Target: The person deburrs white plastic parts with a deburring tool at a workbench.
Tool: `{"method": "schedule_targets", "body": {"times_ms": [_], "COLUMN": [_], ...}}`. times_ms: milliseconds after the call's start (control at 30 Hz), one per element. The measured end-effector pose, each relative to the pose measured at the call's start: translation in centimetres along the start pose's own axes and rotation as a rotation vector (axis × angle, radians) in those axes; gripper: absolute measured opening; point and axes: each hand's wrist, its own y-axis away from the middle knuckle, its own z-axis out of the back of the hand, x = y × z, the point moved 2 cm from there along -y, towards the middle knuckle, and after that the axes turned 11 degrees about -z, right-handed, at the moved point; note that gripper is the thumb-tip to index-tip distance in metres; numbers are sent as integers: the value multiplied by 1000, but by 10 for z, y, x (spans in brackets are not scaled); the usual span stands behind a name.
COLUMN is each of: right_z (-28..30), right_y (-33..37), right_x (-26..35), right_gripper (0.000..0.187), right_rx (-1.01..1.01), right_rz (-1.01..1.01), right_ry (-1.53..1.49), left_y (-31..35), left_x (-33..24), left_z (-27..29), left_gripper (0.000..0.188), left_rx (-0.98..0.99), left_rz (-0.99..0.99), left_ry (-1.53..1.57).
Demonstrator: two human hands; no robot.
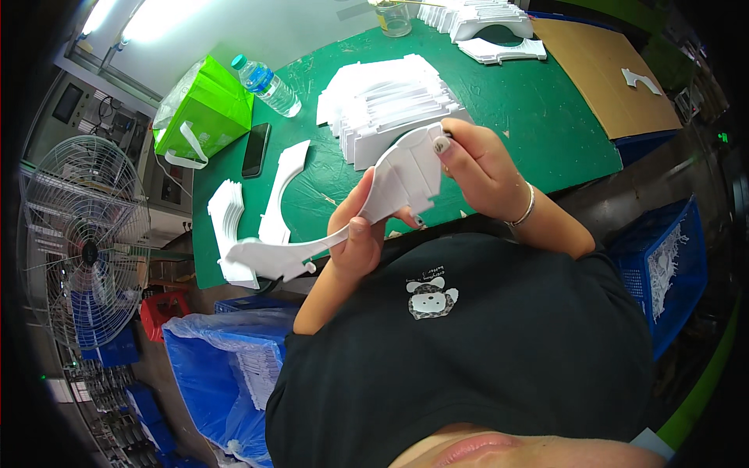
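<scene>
A white curved part [402,175] is held near the middle of the frame, above the near edge of a green table [538,109], with its long arm swept toward the lower left. It is gripped around its narrow middle by the left hand [359,238], the thumb laid on the near face. Its upper right corner is pinched between thumb and fingers by the right hand [488,171]; a dark speck at those fingertips is too small to be identified.

Just behind the part, at upper centre, a stack of white parts [390,101] is lined up on the table. To its left are placed a single white part [285,191], a smaller white stack [228,222], a dark phone [257,150], a water bottle [269,88] and a bright green bag [207,109]. At upper right, brown cardboard [601,70] is topped by a small white piece [641,82]. A plastic-lined blue bin [195,374] is seen at lower left, a blue crate [686,273] at the right edge and a fan [86,242] at far left.
</scene>
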Motion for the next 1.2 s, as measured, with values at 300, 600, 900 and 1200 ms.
{"method": "schedule_targets", "body": {"times_ms": [300, 600, 900, 1200], "right_z": [-22, -27, -34, -17], "right_y": [6, 9, 8, 5], "right_x": [3, 2, 7, 8], "right_gripper": [24, 29, 27, 31], "right_rx": [-186, -98, -51, -89], "right_rz": [133, 71, 53, -48], "right_ry": [215, 203, 167, 351], "left_y": [-15, -22, -21, -35], "left_x": [-14, -20, -24, -38], "left_z": [-15, -21, -20, 5], "left_gripper": [45, 40, 36, 27], "left_rx": [222, 301, 334, 162], "left_rz": [-157, -320, -320, -318], "left_ry": [-716, -848, -990, -1246]}}
